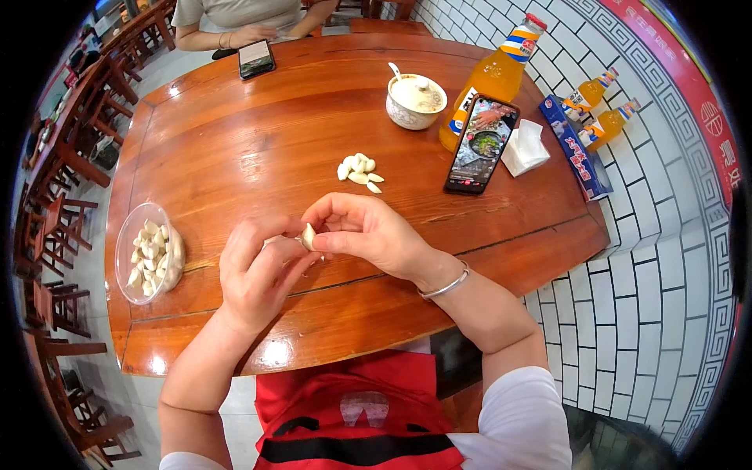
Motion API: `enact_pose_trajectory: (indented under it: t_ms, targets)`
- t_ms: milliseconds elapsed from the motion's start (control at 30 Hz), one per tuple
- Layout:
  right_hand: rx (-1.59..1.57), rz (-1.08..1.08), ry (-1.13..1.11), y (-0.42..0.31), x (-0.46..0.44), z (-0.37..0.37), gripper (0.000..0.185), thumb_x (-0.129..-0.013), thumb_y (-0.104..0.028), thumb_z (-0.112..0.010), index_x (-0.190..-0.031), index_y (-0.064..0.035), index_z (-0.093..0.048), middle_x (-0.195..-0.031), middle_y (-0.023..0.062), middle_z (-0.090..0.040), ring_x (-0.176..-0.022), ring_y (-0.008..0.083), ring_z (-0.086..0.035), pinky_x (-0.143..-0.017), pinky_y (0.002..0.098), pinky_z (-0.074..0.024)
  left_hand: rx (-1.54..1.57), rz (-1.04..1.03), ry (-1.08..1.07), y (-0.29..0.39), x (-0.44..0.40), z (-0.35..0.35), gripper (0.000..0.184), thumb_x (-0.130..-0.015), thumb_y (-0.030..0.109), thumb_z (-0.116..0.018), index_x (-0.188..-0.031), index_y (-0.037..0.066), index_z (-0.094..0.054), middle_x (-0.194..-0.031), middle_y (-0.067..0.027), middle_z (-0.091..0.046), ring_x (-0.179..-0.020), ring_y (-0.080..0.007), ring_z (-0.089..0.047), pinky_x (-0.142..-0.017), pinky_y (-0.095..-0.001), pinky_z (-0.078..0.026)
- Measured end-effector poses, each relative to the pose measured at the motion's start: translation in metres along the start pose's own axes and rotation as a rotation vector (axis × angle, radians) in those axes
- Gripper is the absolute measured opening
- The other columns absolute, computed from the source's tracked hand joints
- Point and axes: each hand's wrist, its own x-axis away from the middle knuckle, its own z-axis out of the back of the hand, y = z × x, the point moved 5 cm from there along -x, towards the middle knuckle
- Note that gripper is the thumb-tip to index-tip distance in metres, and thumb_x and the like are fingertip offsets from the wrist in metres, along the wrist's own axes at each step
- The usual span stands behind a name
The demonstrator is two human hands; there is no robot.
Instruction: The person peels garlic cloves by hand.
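Between my two hands, above the near part of the wooden table point(235, 157), is a garlic clove point(309, 236). My right hand point(372, 233) pinches it between thumb and fingers. My left hand point(262, 266) is closed against its left side, with bits of pale skin at the fingertips. Beyond my hands lies a small pile of peeled cloves point(359, 168). At the table's left edge, a clear plastic bowl point(180, 254) holds several garlic cloves point(151, 254).
A phone point(482, 147) leans against an orange drink bottle point(501, 72). Nearby are a lidded bowl point(415, 102), tissues point(526, 149) and a blue box point(576, 153). Across the table sits a person point(243, 17) beside another phone point(257, 60). A tiled wall is on the right.
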Motion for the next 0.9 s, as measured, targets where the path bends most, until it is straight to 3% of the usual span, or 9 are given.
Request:
enact_pose_trajectory:
  t_ms: [133, 900]
  targets:
    - [-0.006, 0.033, -0.02, -0.0003, -0.0005, 0.0007, 0.022, -0.096, -0.01, -0.064, -0.116, -0.0011, -0.059, -0.103, 0.0024, -0.064, -0.094, 0.0091, -0.06, -0.085, 0.0253, -0.0502, 0.006, 0.074, 0.035, -0.0005, -0.0002, -0.0012, 0.036, -0.067, -0.001, -0.085, -0.095, 0.002, -0.063, -0.098, -0.0146, -0.067, -0.086, -0.0285, -0.066, -0.073, -0.0351, -0.054]
    - [-0.023, 0.058, -0.05, 0.0009, -0.0008, 0.0002, 0.024, -0.098, -0.012, -0.063, -0.118, 0.0005, -0.059, -0.106, 0.0035, -0.065, -0.094, 0.0091, -0.06, -0.082, 0.0249, -0.0506, -0.008, 0.041, 0.021, 0.0031, -0.0011, -0.0013, 0.037, -0.066, -0.002, -0.086, -0.093, 0.002, -0.062, -0.097, -0.0142, -0.067, -0.088, -0.0272, -0.067, -0.074, -0.0339, -0.056]
